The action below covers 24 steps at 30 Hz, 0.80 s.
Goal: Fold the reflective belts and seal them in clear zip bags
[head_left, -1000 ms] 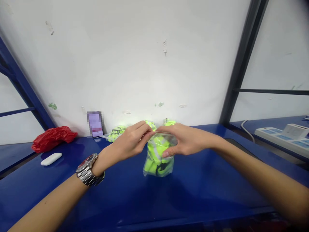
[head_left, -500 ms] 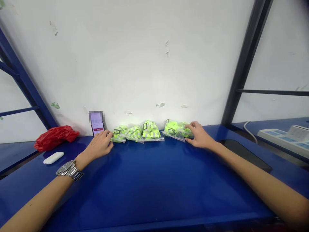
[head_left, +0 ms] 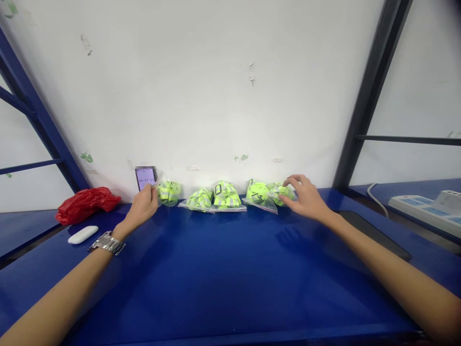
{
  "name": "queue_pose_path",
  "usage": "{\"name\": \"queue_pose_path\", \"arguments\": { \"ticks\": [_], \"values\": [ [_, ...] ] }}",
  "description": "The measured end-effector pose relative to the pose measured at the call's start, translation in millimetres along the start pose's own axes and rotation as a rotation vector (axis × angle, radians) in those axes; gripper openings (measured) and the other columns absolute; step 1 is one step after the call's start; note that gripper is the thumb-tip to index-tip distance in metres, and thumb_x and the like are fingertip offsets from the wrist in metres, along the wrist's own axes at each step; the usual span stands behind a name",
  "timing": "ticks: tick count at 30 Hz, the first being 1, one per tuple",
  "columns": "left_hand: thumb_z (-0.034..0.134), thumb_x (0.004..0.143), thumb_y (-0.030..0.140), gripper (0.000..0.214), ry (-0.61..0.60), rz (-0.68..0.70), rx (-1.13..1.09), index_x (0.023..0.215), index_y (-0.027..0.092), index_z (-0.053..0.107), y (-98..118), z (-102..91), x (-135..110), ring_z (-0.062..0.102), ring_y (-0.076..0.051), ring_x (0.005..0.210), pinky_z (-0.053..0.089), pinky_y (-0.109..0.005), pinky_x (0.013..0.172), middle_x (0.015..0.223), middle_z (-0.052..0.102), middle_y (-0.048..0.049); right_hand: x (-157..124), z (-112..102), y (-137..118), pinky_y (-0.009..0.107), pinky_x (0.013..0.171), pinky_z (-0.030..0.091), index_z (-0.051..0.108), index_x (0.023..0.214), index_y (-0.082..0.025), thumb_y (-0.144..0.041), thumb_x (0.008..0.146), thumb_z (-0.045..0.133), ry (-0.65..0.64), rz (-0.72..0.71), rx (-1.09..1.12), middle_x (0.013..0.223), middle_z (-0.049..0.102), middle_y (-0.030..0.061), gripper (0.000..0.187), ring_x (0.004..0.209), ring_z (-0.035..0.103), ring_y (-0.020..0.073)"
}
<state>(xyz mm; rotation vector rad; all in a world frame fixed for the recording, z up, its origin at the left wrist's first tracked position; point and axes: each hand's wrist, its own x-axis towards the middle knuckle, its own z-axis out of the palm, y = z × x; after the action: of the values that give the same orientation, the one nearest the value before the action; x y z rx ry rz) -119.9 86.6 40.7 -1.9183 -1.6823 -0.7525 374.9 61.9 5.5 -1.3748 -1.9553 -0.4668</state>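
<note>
My left hand point(head_left: 144, 205) is pinching a zip bag point(head_left: 168, 192) of hi-vis gear point(head_left: 169, 193), right hand point(head_left: 305, 198) spread on a second zip bag point(head_left: 261, 194).

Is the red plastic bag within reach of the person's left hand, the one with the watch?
Probably yes: the left hand is close to the red plastic bag, with nothing standing between them on the blue table. Its fingers seem to pinch a clear bag.
</note>
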Motion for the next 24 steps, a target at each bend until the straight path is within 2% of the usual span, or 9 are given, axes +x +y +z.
{"name": "queue_pose_path", "arguments": {
  "ticks": [2,4,6,8,11,14,15,20,24],
  "values": [
    [0.032,0.091,0.024,0.016,0.111,-0.103,-0.014,0.093,0.016,0.046,11.9,-13.2,5.3,0.056,-0.024,0.057,0.037,-0.030,0.053,0.065,0.056,-0.0054,2.9,-3.2,-9.3,0.044,0.083,0.044,0.054,0.101,-0.021,-0.041,0.083,0.056,0.048,-0.023,0.065,0.113,0.052,0.0127,0.027,0.100,0.054,0.0294],
    [0.032,0.093,0.024,0.015,0.213,-0.103,-0.056,0.094,0.018,0.045,31.4,-26.4,5.3,0.055,-0.022,0.060,0.038,-0.030,0.055,0.068,0.055,-0.0048,5.5,-6.4,-24.4,0.044,0.084,0.044,0.053,0.099,-0.021,-0.038,0.084,0.056,0.089,-0.061,0.148,0.111,0.053,0.0122,0.024,0.103,0.054,0.0292],
    [0.039,0.092,0.023,0.009,0.407,0.133,-0.222,0.088,0.018,0.046,57.1,-36.3,-1.9,0.054,-0.020,0.062,0.040,-0.031,0.058,0.070,0.054,-0.0046,6.5,-9.2,-45.8,0.042,0.085,0.044,0.053,0.099,-0.021,-0.035,0.085,0.055,0.088,-0.121,0.238,0.108,0.055,0.0116,0.021,0.104,0.053,0.0284],
    [0.038,0.093,0.023,0.010,0.426,0.276,-0.263,0.088,0.018,0.046,86.5,-40.8,-16.9,0.053,-0.018,0.066,0.043,-0.030,0.063,0.075,0.053,-0.0041,4.6,-11.0,-71.7,0.038,0.083,0.044,0.053,0.099,-0.020,-0.034,0.087,0.055,0.052,-0.173,0.355,0.105,0.056,0.0108,0.019,0.100,0.054,0.0254],
    [0.040,0.094,0.020,0.008,0.332,0.480,-0.316,0.088,0.019,0.046,130.1,-36.8,-51.0,0.053,-0.014,0.067,0.045,-0.025,0.065,0.076,0.052,-0.0013,-4.6,-10.6,-111.9,0.030,0.073,0.045,0.054,0.091,-0.019,-0.033,0.089,0.053,-0.131,-0.237,0.592,0.088,0.060,0.0051,0.014,0.080,0.057,0.0176],
    [0.037,0.095,0.017,0.012,-0.058,0.641,-0.474,0.086,0.018,0.044,161.5,-26.0,-85.4,0.050,-0.013,0.065,0.044,-0.024,0.061,0.076,0.050,-0.0012,-18.1,-7.7,-141.0,0.024,0.060,0.042,0.054,0.083,-0.018,-0.039,0.092,0.050,-0.405,-0.251,0.769,0.073,0.060,0.0013,0.023,0.064,0.054,0.0125],
    [0.036,0.096,0.016,0.013,-0.104,0.654,-0.485,0.085,0.018,0.044,167.5,-22.7,-93.8,0.049,-0.014,0.066,0.043,-0.025,0.060,0.076,0.050,-0.0015,-22.1,-6.8,-146.7,0.023,0.056,0.040,0.054,0.079,-0.017,-0.041,0.092,0.049,-0.433,-0.210,0.785,0.069,0.059,0.0005,0.027,0.059,0.053,0.0116],
    [0.033,0.098,0.019,0.017,-0.208,0.618,-0.566,0.090,0.018,0.047,171.6,-15.4,-106.9,0.050,-0.015,0.070,0.044,-0.028,0.064,0.080,0.052,-0.0032,-31.9,-2.3,-154.3,0.023,0.049,0.036,0.058,0.075,-0.016,-0.043,0.092,0.047,-0.492,0.008,0.796,0.057,0.059,0.0002,0.033,0.051,0.053,0.0117],
    [0.038,0.098,0.024,0.013,-0.242,0.559,-0.638,0.101,0.018,0.049,168.1,-13.0,-104.5,0.054,-0.015,0.075,0.046,-0.029,0.068,0.086,0.055,-0.0043,-36.2,7.5,-154.9,0.023,0.049,0.041,0.058,0.073,-0.016,-0.042,0.093,0.046,-0.537,0.058,0.903,0.058,0.063,0.0024,0.035,0.050,0.057,0.0128]
  ]
}}
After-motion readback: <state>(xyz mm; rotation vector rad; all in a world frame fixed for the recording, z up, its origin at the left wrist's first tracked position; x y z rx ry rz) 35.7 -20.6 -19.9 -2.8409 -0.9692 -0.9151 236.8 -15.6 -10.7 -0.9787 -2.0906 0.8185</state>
